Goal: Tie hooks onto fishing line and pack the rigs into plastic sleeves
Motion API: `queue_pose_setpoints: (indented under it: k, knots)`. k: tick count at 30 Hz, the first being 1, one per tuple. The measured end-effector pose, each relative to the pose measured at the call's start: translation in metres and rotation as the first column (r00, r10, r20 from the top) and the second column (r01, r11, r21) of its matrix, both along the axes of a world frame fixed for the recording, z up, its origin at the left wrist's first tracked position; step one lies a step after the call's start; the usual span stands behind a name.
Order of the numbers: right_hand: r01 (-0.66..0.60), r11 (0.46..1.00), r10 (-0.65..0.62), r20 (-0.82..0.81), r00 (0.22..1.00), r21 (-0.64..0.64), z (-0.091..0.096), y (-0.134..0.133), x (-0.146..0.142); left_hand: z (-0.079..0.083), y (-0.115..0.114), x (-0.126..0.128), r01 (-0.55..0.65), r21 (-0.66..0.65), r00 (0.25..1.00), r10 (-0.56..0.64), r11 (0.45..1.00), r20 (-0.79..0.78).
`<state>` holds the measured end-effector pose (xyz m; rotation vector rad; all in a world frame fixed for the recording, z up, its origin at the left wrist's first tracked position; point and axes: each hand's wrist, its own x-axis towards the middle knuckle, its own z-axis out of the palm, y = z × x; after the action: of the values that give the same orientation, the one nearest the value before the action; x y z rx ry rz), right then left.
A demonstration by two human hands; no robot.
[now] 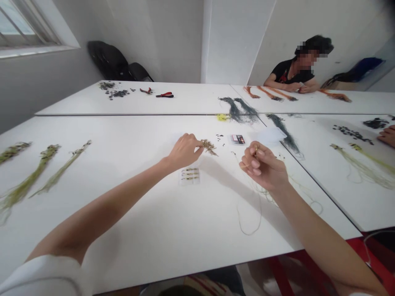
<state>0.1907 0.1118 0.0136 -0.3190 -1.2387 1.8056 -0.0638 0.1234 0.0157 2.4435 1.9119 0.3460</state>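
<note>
My left hand (187,151) reaches to the left edge of a small pile of thin brownish pieces (210,147). Its thumb and fingertips are pressed together there, and what they pinch is hidden. My right hand (262,166) is closed, raised over the table, its fingers gripping a thin yellowish fishing line (245,166). A small dark hook shape hangs left of these fingers. Below the hand, line loops (249,233) lie on the white table. Between my arms sits a clear case (189,176) with several hooked pieces in rows.
Small black bits (219,137) and a labelled small box (238,139) lie beyond the pile. Greenish line bundles (46,164) lie left; dark bundles (236,109) lie farther back. Pliers (165,95) rest on the far table. A person (291,74) sits across; another hand (387,135) is at right.
</note>
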Motion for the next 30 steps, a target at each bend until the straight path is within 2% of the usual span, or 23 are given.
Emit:
queue_pose_setpoints:
  k: [4,9,14,19,22,26,30]
  knots:
    - [-0.065,0.998,0.065,0.034,0.997,0.008,-0.007,0.0,-0.003,-0.006,0.027,0.004,-0.126,-0.044,0.985,0.12,0.991,-0.12]
    - [-0.138,0.99,0.137,0.061,0.989,0.021,-0.012,-0.001,-0.006,-0.01,0.034,0.006,-0.19,-0.116,0.97,0.167,0.975,-0.178]
    - [-0.154,0.988,0.152,0.091,0.984,0.019,-0.014,-0.003,-0.01,-0.009,0.034,0.007,-0.203,-0.119,0.965,0.178,0.972,-0.193]
    - [-0.152,0.988,0.147,0.17,0.975,0.017,-0.015,-0.002,-0.01,-0.014,0.029,0.014,-0.149,-0.051,0.972,0.137,0.988,-0.189]
    - [-0.135,0.991,0.13,0.189,0.973,0.017,-0.015,-0.002,-0.011,-0.015,0.023,0.015,-0.115,-0.006,0.983,0.113,0.993,-0.148]
    - [-0.098,0.995,0.09,0.202,0.975,0.029,-0.016,-0.003,-0.013,-0.008,0.011,0.016,-0.086,0.04,0.996,0.087,0.995,-0.022]
    - [-0.032,0.996,0.012,0.245,0.969,0.079,-0.018,-0.004,-0.016,0.0,-0.012,0.021,0.02,-0.039,0.985,-0.013,0.999,0.172]
